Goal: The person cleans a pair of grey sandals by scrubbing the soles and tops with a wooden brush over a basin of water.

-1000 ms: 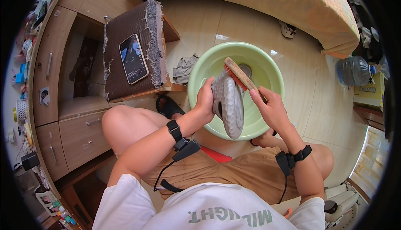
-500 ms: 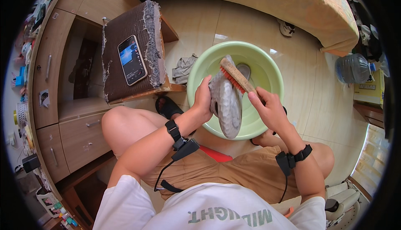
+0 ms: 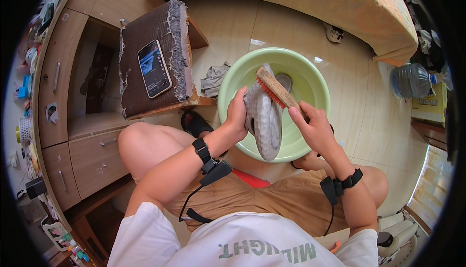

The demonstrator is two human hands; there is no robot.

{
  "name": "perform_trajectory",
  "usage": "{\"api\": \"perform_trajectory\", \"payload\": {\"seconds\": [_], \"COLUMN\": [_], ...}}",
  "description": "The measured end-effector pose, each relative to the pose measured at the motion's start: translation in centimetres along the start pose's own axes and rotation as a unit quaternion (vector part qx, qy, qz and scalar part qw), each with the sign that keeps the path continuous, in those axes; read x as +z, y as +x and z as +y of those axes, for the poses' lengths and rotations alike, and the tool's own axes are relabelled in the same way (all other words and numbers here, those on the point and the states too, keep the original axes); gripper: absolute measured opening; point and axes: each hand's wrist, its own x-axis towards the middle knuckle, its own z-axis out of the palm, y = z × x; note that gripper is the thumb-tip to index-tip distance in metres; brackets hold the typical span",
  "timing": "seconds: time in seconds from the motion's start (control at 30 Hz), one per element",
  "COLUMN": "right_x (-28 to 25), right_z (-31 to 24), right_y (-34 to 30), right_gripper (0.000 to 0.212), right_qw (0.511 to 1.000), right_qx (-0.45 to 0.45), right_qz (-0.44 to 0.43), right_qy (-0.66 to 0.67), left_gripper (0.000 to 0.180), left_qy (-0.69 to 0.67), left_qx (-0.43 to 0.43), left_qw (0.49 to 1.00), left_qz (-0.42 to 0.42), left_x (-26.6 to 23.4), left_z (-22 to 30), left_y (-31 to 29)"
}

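Over a pale green basin (image 3: pixel 310 141), my left hand (image 3: pixel 236 115) grips a grey shoe (image 3: pixel 268 138) by its side, with the ridged sole turned partly up. My right hand (image 3: pixel 313 126) is closed around the end of a wooden scrubbing brush (image 3: pixel 278 88). The brush's reddish bristles face down against the shoe's upper part. Inside the basin, behind the brush, part of a second grey shoe (image 3: pixel 284 80) shows. How my left fingers lie under the shoe is hidden.
A phone (image 3: pixel 155 69) with a lit screen lies on a frayed brown stool (image 3: pixel 133 39) at the left. A grey cloth (image 3: pixel 213 79) is on the floor beside the basin. A large water bottle (image 3: pixel 410 79) stands at the right, and a covered bed (image 3: pixel 310 0) at the back.
The picture on the phone screen has changed. Both hands, the shoe and the brush stay almost in place.
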Motion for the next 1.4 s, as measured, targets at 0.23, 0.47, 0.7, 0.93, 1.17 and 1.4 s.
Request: {"api": "perform_trajectory", "payload": {"seconds": [0.23, 0.47, 0.7, 0.93, 1.17, 1.4], "right_x": [0.1, 0.2, 0.2, 0.1, 0.0, 0.0], "right_z": [1.2, 0.2, 1.4, 0.6, 1.2, 0.7], "right_y": [0.6, 0.0, 0.8, 0.3, 0.8, 0.4], "right_gripper": [0.057, 0.059, 0.058, 0.058, 0.056, 0.056], "right_qw": [0.999, 1.000, 0.998, 1.000, 0.998, 1.000], "right_qx": [0.037, -0.003, 0.047, 0.010, 0.041, 0.001], "right_qz": [0.025, 0.003, 0.028, 0.004, 0.030, 0.013], "right_qy": [-0.007, 0.009, -0.010, -0.003, -0.026, -0.020], "left_gripper": [0.065, 0.063, 0.062, 0.060, 0.052, 0.054], "left_qy": [0.001, -0.001, -0.005, -0.002, -0.024, 0.001], "left_qx": [0.003, 0.005, 0.004, 0.009, 0.000, 0.012], "left_qw": [0.999, 1.000, 0.999, 1.000, 0.999, 1.000], "left_qz": [-0.033, -0.029, -0.041, -0.008, -0.027, -0.009], "left_x": [-0.3, -0.6, -0.6, -0.3, -0.7, -0.3], "left_z": [-0.4, -0.2, -0.6, -0.7, -0.6, -0.4], "left_y": [0.2, 0.4, 0.5, 0.3, 0.8, 0.3]}}
